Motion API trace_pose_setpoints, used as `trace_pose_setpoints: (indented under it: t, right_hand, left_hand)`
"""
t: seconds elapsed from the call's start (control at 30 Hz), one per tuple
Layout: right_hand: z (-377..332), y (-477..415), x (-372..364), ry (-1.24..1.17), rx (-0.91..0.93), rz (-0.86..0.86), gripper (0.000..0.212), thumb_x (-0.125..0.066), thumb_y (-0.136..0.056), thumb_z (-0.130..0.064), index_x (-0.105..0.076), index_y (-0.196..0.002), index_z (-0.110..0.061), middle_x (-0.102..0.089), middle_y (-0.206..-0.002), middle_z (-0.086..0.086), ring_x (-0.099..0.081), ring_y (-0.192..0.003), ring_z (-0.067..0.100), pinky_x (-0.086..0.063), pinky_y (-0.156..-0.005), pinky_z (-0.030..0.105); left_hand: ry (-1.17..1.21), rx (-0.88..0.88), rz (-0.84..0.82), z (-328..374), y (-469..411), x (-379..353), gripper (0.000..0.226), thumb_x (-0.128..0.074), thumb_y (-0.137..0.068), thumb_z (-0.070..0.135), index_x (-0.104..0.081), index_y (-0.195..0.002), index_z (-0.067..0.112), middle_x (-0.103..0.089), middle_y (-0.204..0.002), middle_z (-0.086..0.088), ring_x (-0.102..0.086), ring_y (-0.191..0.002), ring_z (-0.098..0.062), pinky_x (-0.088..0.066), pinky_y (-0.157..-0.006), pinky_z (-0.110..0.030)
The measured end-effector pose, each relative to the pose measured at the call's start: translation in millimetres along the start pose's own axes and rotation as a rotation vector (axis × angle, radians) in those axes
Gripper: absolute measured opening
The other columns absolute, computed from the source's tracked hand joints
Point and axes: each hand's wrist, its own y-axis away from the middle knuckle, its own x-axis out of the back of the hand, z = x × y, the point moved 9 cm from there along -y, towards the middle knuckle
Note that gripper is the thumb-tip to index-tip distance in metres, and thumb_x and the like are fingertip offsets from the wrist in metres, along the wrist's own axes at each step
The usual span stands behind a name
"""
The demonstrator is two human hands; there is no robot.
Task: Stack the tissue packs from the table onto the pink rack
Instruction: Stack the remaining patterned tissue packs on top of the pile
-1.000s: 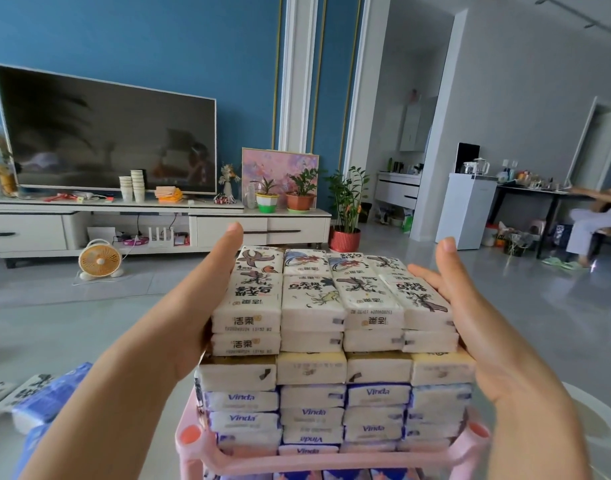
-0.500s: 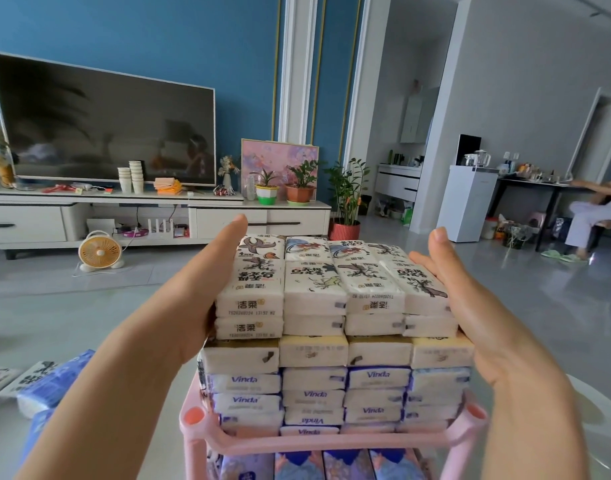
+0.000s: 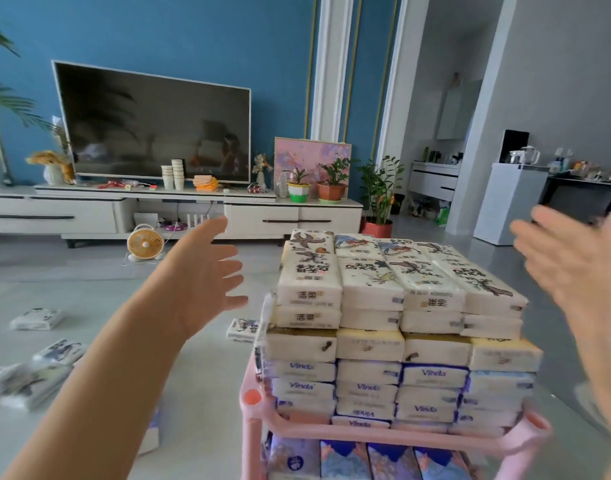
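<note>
Open and empty, the left hand point(image 3: 200, 282) and right hand point(image 3: 574, 268) are flanking white plastic-wrapped tissue packs point(image 3: 397, 306) filling the pink plastic rack point(image 3: 366, 436) edge to edge; seemingly between placements, the person is next needing to grasp a loose floor pack point(image 3: 37, 318).

White wrapped tissue packs point(image 3: 370, 292) sit stacked on the pink plastic rack point(image 3: 383, 436), loose floor packs point(image 3: 37, 318) lying to its left.

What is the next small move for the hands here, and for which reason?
Probably lower the left hand to the loose pack lying just left of the pink rack. It and the right hand are open and hold nothing; the stack looks even, and that pack is nearest.
</note>
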Motion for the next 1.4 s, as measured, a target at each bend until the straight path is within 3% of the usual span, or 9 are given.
trace_pose_setpoints:
  t: [0.07, 0.17, 0.33, 0.43, 0.57, 0.77, 1.0, 1.2, 1.4]
  right_hand:
    - [-26, 14, -59, 0.016, 0.087, -0.226, 0.034, -0.039, -0.081, -0.067, -0.068, -0.071, -0.054, -0.068, -0.081, -0.029, -0.063, -0.083, -0.012, -0.049, -0.071, 0.005]
    - [-25, 56, -168, -0.247, 0.127, -0.608, 0.043, -0.065, -0.064, -0.064, -0.069, -0.096, -0.036, -0.073, -0.094, -0.01, -0.068, -0.092, 0.009, -0.054, -0.08, 0.021]
    - [75, 142, -314, -0.182, -0.242, -0.984, 0.014, -0.054, -0.091, -0.019, -0.063, -0.102, -0.017, -0.067, -0.091, 0.0, -0.062, -0.08, 0.008, -0.05, -0.08, 0.021]
    - [159, 164, -346, -0.026, -0.448, -0.985, 0.014, -0.047, -0.094, -0.009, -0.057, -0.092, -0.018, -0.062, -0.082, -0.002, -0.056, -0.065, 0.005, -0.045, -0.066, 0.015]
    - [219, 171, -351, 0.041, -0.653, -0.857, 0.013, -0.046, -0.092, -0.005, -0.057, -0.097, -0.01, -0.059, -0.074, -0.001, -0.052, -0.057, 0.008, -0.04, -0.054, 0.016]
    - [223, 170, -363, -0.011, -0.718, -0.769, 0.013, -0.046, -0.092, -0.007, -0.058, -0.091, -0.012, -0.062, -0.077, 0.0, -0.054, -0.06, 0.01, -0.042, -0.054, 0.017]
    - [227, 174, -375, 0.043, -0.698, -0.787, 0.013, -0.046, -0.092, -0.008, -0.058, -0.092, -0.013, -0.061, -0.079, -0.001, -0.055, -0.058, 0.008, -0.043, -0.053, 0.013]
    - [216, 174, -379, 0.067, -0.645, -0.795, 0.014, -0.051, -0.09, -0.009, -0.057, -0.1, -0.015, -0.063, -0.083, -0.001, -0.057, -0.065, 0.008, -0.045, -0.061, 0.017]
    - [168, 173, -379, 0.197, -0.316, -0.83, 0.086, -0.068, -0.079, -0.04, -0.011, -0.143, -0.038, -0.026, -0.138, -0.011, -0.045, -0.115, 0.006, -0.036, -0.091, 0.018]
  left_hand:
    - [-0.121, -0.057, 0.094, 8, -2, 38, 0.046, -0.039, -0.094, 0.038, -0.049, -0.128, 0.008, -0.041, -0.138, -0.013, -0.036, -0.131, -0.029, -0.033, -0.102, -0.048]
    - [-0.396, -0.109, 0.326, 7, -6, 119, 0.018, -0.045, -0.093, 0.029, -0.057, -0.096, 0.015, -0.051, -0.108, -0.009, -0.046, -0.1, -0.023, -0.039, -0.08, -0.036]
    - [-1.044, -0.033, 0.615, -37, -17, 261, 0.025, -0.049, -0.093, 0.022, -0.056, -0.113, 0.009, -0.056, -0.118, -0.017, -0.052, -0.105, -0.03, -0.04, -0.086, -0.031]
    - [-1.395, 0.07, 0.686, -56, -3, 305, 0.059, -0.06, -0.085, 0.038, -0.042, -0.133, 0.009, -0.043, -0.136, -0.019, -0.039, -0.127, -0.033, -0.036, -0.102, -0.038]
    - [-1.427, 0.171, 0.673, -82, 9, 339, 0.101, -0.065, -0.071, 0.061, -0.011, -0.147, 0.021, -0.004, -0.154, -0.013, -0.004, -0.142, -0.031, -0.012, -0.111, -0.059]
    - [-1.42, 0.079, 0.658, -80, -15, 345, 0.112, -0.06, -0.066, 0.072, 0.004, -0.148, 0.03, 0.021, -0.153, -0.014, 0.013, -0.143, -0.031, 0.002, -0.108, -0.061]
    - [-1.515, 0.072, 0.637, -87, -35, 359, 0.074, -0.061, -0.073, 0.062, -0.037, -0.134, 0.028, -0.037, -0.136, -0.011, -0.033, -0.128, -0.03, -0.035, -0.102, -0.043]
    - [-1.608, 0.253, 0.383, -87, -24, 330, 0.053, -0.065, -0.075, 0.051, -0.054, -0.113, 0.015, -0.048, -0.115, -0.008, -0.048, -0.113, -0.027, -0.046, -0.075, -0.029]
    - [-1.051, 0.279, 0.052, -41, 36, 245, 0.03, -0.062, -0.06, 0.041, -0.06, -0.079, 0.017, -0.054, -0.075, -0.001, -0.052, -0.063, -0.015, -0.051, -0.058, -0.024]
